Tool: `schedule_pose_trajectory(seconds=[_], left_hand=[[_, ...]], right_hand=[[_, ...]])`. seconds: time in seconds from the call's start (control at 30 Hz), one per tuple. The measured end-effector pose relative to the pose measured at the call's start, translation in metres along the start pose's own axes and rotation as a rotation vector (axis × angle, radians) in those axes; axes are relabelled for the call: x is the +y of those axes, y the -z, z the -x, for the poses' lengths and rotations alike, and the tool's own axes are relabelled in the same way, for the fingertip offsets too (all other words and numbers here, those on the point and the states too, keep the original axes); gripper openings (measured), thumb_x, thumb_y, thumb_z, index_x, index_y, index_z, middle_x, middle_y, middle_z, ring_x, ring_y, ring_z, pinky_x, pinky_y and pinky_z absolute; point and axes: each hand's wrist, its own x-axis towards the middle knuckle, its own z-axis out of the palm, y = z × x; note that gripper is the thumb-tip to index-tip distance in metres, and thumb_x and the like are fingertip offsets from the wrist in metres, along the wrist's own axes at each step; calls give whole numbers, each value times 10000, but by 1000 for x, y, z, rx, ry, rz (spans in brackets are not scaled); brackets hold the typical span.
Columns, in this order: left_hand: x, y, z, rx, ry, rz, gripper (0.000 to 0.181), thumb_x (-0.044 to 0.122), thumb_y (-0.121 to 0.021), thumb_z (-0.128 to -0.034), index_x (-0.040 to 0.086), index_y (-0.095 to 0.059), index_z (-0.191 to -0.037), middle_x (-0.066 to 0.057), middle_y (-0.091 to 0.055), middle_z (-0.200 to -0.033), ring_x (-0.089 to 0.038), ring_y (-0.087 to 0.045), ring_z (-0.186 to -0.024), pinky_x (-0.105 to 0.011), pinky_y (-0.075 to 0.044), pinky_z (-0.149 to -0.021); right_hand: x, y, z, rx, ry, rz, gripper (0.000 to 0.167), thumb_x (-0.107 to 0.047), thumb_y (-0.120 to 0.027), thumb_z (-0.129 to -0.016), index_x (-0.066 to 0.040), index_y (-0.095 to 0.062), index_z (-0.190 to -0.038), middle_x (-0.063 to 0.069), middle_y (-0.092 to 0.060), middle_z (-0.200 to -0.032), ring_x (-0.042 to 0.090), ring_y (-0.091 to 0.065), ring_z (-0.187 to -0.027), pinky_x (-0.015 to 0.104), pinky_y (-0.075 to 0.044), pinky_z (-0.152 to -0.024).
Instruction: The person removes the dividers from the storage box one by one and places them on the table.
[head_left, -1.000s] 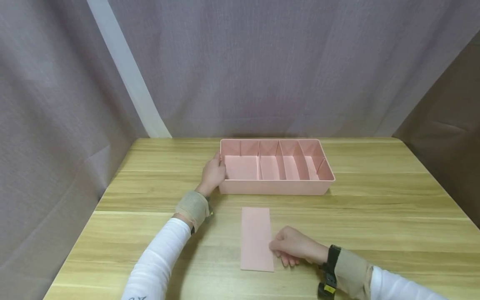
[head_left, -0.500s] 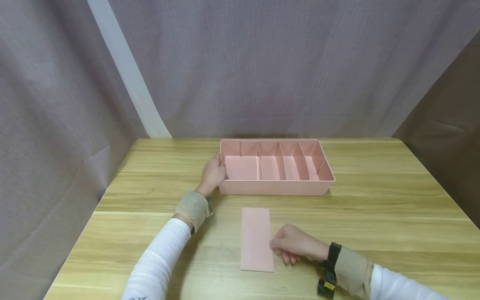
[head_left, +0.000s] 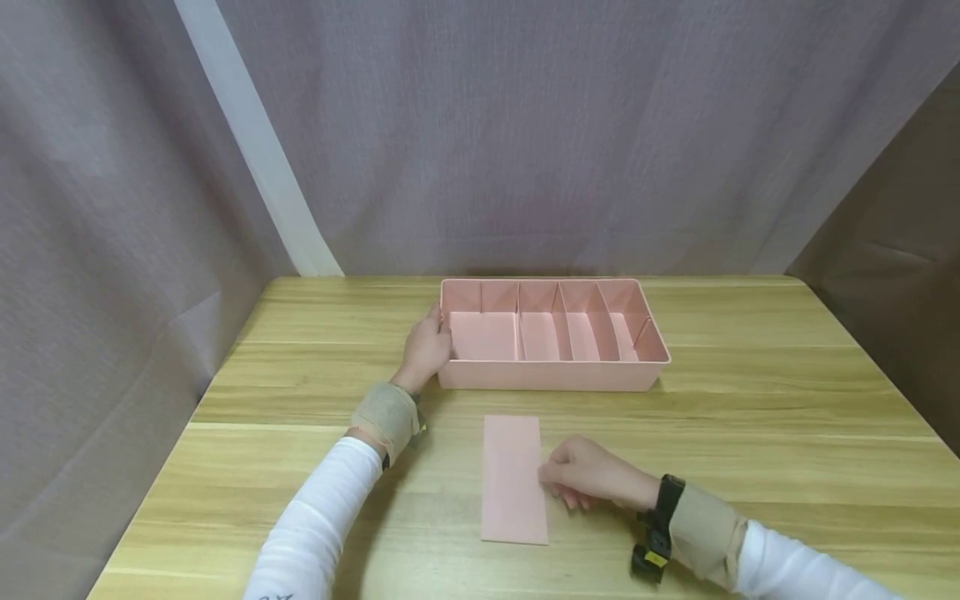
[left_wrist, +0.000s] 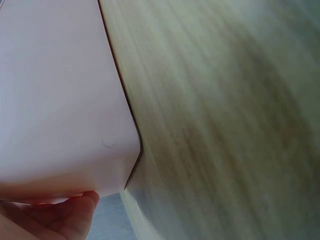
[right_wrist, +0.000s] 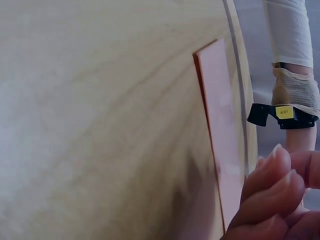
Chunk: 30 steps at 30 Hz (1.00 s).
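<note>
A pink storage box (head_left: 551, 375) with upright dividers stands near the back of the table. My left hand (head_left: 426, 346) grips its left end wall at the rim. Fingertips (left_wrist: 75, 215) press against the outside of that wall in the left wrist view; the rest of this hand is mostly hidden there. In front of the box lies a flat, rectangular pink panel (head_left: 513, 479), one short edge toward the box. My right hand (head_left: 592, 472) is beside the panel's right edge, fingers loosely curled and holding nothing. Whether a fingertip touches that edge, I cannot tell.
The box is split into several compartments, the widest (head_left: 483, 333) at the left. The wooden table (head_left: 765, 400) extends to both sides, with a grey curtain (head_left: 540, 150) along its back edge. Each wrist wears a strapped camera (head_left: 651, 554).
My right hand has shifted slightly away from me along the panel's right edge. Box, panel and left hand stay where they were.
</note>
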Motion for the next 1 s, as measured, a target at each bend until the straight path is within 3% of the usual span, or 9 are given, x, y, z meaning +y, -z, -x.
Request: schedule_pose_trajectory(seconds=[0.23, 0.43, 1.0], left_hand=[[-1, -1, 0, 7, -1, -4, 458, 147, -342, -929, 54, -293, -1375, -178, -497, -1262, -299, -521, -1086, -423, -398, -931], [0, -1, 0, 15, -7, -10, 449, 150, -340, -929, 65, -311, -1369, -177, -522, -1233, -296, -548, -1021, -424, -418, -900], [-1, -1, 0, 14, -9, -15, 444, 154, -343, -931, 64, -318, -1365, -172, -523, -1234, -300, -528, -1076, -424, -409, -917]], right_hand=[[-4, 4, -2, 76, 52, 82, 348, -222, -528, -855, -92, -482, -535, -41, -431, -413, 82, -357, -350, 213, -307, -373], [-8, 5, -4, 138, 50, 132, 327, -220, -516, -866, -97, -477, -565, -37, -411, -437, 94, -352, -379, 218, -275, -380], [-17, 16, -12, 317, 155, 244, 278, -191, -526, -857, -106, -475, -596, -43, -438, -490, 92, -403, -446, 211, -329, -425]])
